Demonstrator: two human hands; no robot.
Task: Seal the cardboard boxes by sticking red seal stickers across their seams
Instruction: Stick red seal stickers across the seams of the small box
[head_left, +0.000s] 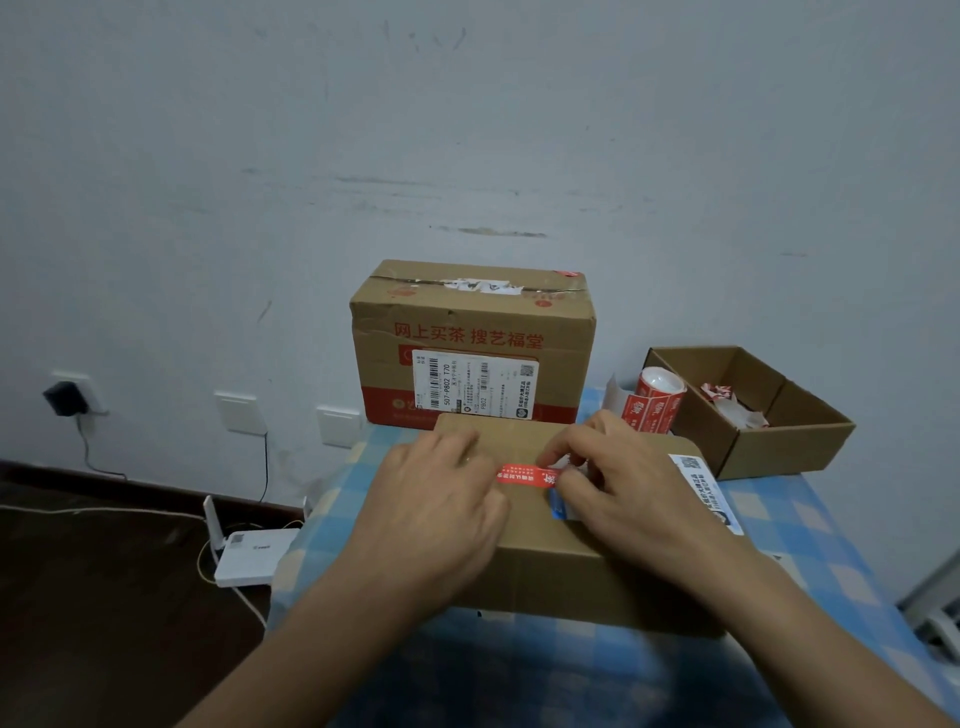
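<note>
Head view: red seal sticker (524, 475) lies on top of the near cardboard box (571, 571), mid-table. Left hand (441, 499), fingers straight, presses its left end; right hand (618, 488) pinches its right end. Risk: an uneven pull could crease it or skew it off the seam.

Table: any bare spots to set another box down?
Bare cloth right of the near box, in front of the open box; also the front strip, crossed by both arms. Crowded behind: tall box, sticker roll. Left margin narrow.
</note>
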